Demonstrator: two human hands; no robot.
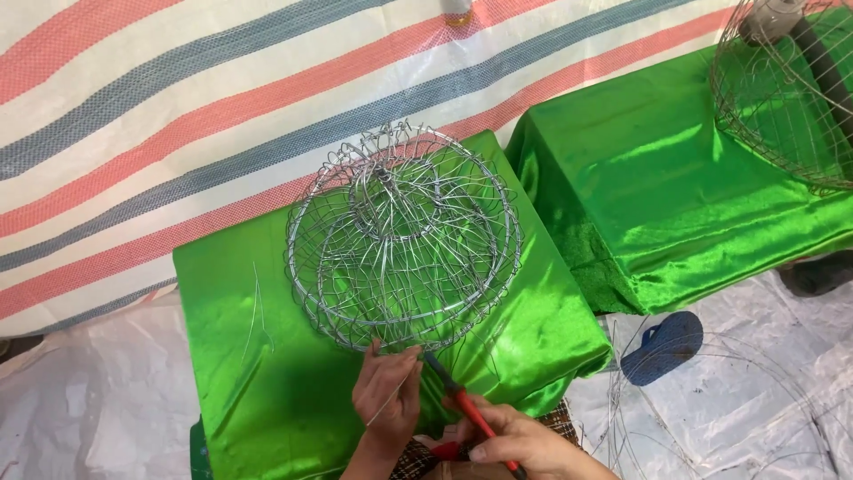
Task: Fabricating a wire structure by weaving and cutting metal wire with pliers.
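Note:
A round wire basket frame point(402, 238) lies upside down on a stool covered in shiny green cloth point(267, 373). My left hand point(387, 395) pinches a thin loose wire at the frame's near rim. My right hand point(524, 444) grips red-handled pliers point(464, 405), whose dark tip points up at the rim just right of my left fingers. A loose thin wire point(258, 307) rests on the cloth to the left of the frame.
A second green-covered stool point(657, 196) stands to the right, with another wire basket frame point(791, 98) on it. A striped tarp point(178, 124) hangs behind. A blue sandal point(662, 345) and loose wire hoops point(711, 418) lie on white plastic sheeting at lower right.

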